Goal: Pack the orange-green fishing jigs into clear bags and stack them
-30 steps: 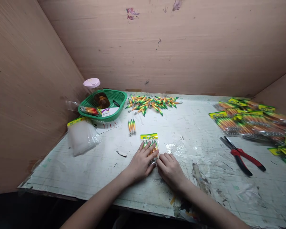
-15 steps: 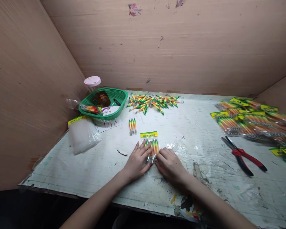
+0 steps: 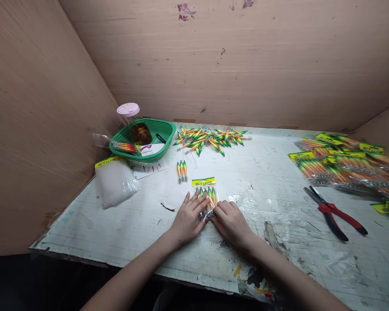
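A big tan wall (image 3: 246, 65) fills the top of the frame. Below it is a white table (image 3: 262, 172) with worn spots. At the right of the frame, packed lures (image 3: 346, 166) lie in a big pile, with yellow tops on their bags. Loose lures (image 3: 210, 139), green, yellow and orange, make a heap in the upper middle. A green basket (image 3: 164, 128) sits to the left of that heap. Pliers (image 3: 329, 209) with red and black handles lie at the lower right. A stack of clear bags (image 3: 116, 183) is at the left, just below the basket. The left hand (image 3: 189, 218) and the right hand (image 3: 231, 222) are low in the middle. A jar (image 3: 141, 134) with a pink lid stands in the basket.

The bag of lures (image 3: 209, 199) lies flat near the middle, between the hands. The left fingers are spread out and rest on it. The right fingers curl by its lower right edge; I can't tell if they pinch it. Three lures (image 3: 182, 171) lie side by side, up and left of this bag.
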Tool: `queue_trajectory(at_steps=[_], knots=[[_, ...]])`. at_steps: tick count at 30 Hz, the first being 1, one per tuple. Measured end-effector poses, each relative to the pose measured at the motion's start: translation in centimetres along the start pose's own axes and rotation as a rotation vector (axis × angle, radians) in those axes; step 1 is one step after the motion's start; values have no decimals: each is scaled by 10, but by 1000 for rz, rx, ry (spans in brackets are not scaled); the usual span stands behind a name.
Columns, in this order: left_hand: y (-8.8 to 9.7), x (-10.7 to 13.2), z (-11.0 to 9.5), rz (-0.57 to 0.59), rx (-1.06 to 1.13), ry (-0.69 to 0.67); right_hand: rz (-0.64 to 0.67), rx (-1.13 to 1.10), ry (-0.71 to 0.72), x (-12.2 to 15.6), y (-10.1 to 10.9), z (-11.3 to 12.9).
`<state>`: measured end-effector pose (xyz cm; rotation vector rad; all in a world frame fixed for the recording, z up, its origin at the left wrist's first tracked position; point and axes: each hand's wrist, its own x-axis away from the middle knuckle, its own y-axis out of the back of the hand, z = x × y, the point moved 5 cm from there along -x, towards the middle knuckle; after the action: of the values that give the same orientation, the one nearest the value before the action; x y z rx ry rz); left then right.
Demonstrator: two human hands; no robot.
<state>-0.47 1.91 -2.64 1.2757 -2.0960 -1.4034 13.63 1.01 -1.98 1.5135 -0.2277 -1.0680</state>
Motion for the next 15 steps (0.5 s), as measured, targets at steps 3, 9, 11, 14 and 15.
queue_trajectory(at_steps=[3,9,11,14,15], knots=[[-2,0,0,-1,-13,2,-17,-16,13,-1,2,1],[12,24,-2,-191,-4,294,-44,-118,-34,3,24,1],[14,34,-2,-188,119,451,-26,-186,-61,7,29,7],[7,40,-1,-171,497,648,49,-321,-78,10,22,22],[4,42,0,-188,658,719,79,-368,-87,10,17,27]])
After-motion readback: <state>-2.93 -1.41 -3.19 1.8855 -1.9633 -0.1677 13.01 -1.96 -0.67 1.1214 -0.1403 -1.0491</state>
